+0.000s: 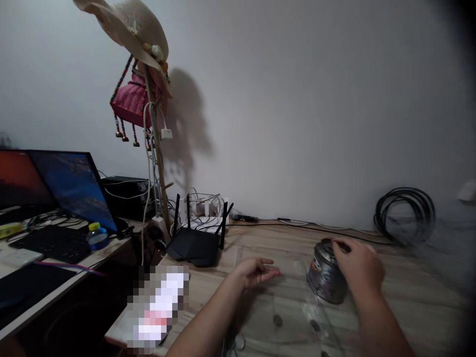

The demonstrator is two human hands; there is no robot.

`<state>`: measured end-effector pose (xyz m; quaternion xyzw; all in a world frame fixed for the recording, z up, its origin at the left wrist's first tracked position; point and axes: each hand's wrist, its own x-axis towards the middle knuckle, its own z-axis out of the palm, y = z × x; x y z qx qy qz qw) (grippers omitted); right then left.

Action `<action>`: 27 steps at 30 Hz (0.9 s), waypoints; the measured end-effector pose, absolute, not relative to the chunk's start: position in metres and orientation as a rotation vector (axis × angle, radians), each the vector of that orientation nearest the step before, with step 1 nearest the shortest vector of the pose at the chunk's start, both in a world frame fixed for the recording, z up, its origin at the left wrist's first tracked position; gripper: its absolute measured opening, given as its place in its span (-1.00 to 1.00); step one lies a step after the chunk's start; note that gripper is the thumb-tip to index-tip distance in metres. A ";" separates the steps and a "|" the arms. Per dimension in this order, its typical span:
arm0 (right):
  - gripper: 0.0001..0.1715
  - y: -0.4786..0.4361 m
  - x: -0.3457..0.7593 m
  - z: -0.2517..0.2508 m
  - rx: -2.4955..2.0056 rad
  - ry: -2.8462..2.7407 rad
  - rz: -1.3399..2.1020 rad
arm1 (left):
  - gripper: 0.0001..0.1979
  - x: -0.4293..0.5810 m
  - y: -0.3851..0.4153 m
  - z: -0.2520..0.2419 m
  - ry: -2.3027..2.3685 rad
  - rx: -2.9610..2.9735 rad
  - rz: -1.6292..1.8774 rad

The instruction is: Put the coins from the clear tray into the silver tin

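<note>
A round metal tin with coloured pictures on its side stands upright on the wooden table. My right hand is at the tin's top with fingers closed together; what they pinch, if anything, is hidden. To the left of the tin, my left hand hovers palm partly up, its fingers apart. A small glint shows by those fingers, too blurred to name. Below the hands, coins lie scattered, among them a dark coin and a silvery coin. Clear plastic lies around them, its shape hard to make out.
A black router with upright antennas sits behind my left hand. Coiled black cable leans at the back right. A pixelated bright object lies at the table's left edge. Further left, another desk holds monitors and a yellow-capped bottle.
</note>
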<state>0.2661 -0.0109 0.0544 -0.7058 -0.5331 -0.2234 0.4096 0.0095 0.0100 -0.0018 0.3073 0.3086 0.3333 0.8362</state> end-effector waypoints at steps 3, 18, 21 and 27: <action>-0.66 -0.005 0.292 0.049 -1.891 -1.308 -0.376 | -0.69 0.011 0.008 -0.002 0.684 0.703 0.738; -0.66 -0.015 0.210 0.053 -1.372 -1.665 -0.220 | -0.76 0.011 0.004 0.002 0.745 1.012 0.752; -0.67 -0.010 0.174 0.034 -1.257 -1.985 0.226 | -0.75 0.011 0.006 -0.002 0.724 1.027 0.758; -0.73 -0.005 0.159 0.024 -1.224 -2.050 0.379 | -0.77 0.011 0.004 0.001 0.698 0.920 0.669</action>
